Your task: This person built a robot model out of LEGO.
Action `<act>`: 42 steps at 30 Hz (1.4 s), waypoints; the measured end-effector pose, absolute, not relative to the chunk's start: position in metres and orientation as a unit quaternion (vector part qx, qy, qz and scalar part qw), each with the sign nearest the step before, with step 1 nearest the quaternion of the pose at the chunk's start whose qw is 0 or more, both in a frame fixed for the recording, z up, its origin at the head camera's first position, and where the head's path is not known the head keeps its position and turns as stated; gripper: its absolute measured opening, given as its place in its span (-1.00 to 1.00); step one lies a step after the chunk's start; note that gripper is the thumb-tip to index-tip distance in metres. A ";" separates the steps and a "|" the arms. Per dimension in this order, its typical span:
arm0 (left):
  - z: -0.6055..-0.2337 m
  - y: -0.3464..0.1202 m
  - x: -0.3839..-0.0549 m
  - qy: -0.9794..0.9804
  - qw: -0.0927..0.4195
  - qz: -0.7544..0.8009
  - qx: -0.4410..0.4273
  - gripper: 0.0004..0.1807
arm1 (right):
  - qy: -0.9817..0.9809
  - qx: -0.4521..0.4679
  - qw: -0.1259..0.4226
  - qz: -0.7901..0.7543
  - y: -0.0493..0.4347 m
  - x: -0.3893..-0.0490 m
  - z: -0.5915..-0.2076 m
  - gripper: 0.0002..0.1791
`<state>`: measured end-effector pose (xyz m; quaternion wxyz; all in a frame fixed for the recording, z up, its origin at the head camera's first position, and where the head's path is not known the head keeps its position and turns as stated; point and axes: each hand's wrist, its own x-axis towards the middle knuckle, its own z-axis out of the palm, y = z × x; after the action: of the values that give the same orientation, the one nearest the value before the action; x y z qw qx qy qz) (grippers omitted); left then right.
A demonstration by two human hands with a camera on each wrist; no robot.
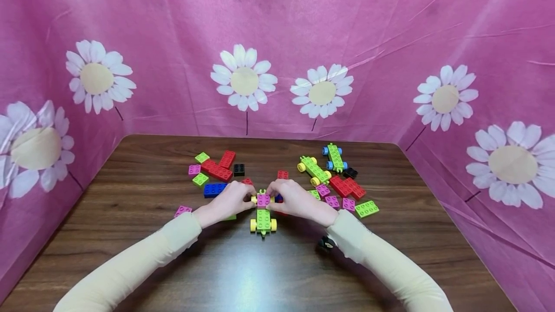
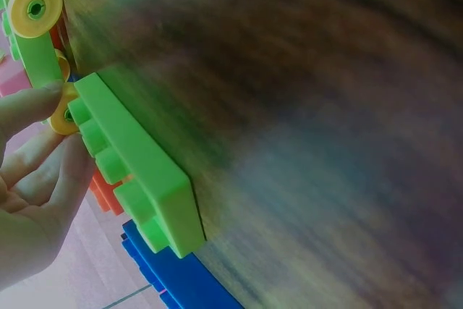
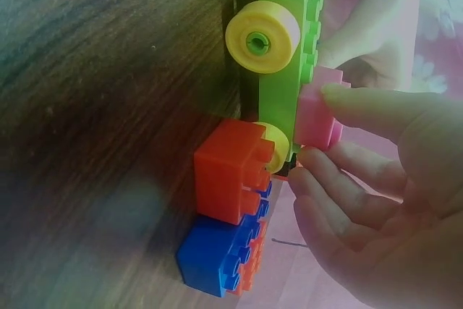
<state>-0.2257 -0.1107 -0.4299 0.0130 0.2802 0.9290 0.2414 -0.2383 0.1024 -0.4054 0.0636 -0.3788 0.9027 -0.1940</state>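
Observation:
A lime-green toy car base (image 1: 263, 223) with yellow wheels stands at the middle of the table, pointing away from me. On the studs of its far end sits a pink brick (image 1: 263, 200). My left hand (image 1: 231, 200) holds the base by a far yellow wheel (image 2: 65, 110), between thumb and fingers. With thumb and fingertips, my right hand (image 3: 376, 157) pinches the pink brick from the right side. Beside the left hand lies a green brick (image 2: 137, 164). Close to the right hand are a red brick (image 3: 228, 168) and a blue brick (image 3: 210, 255).
Left of the hands lie a long blue brick (image 1: 214, 190), red bricks (image 1: 217, 170) and a black brick (image 1: 239, 170). To the right are two more car bases, one yellow-wheeled (image 1: 315, 171), one blue-wheeled (image 1: 335, 158), with several pink and red bricks. Flowered pink cloth (image 1: 277, 13) surrounds the table.

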 end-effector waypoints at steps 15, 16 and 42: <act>-0.430 -0.111 -0.227 0.926 0.018 0.249 0.282 -0.81 | 0.898 -0.398 0.034 -0.182 0.104 -0.236 -0.405 -0.69; -0.430 -0.111 -0.227 0.926 0.018 0.249 0.281 -0.81 | 0.897 -0.400 0.031 -0.183 0.104 -0.236 -0.405 -0.69; -0.431 -0.111 -0.227 0.928 0.011 0.244 0.281 -0.81 | 0.896 -0.402 0.023 -0.189 0.109 -0.236 -0.405 -0.67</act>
<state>-0.2268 -0.1112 -0.4312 0.0112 0.2813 0.9280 0.2441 -0.2361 0.1086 -0.4050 0.0230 -0.4020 0.8957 -0.1888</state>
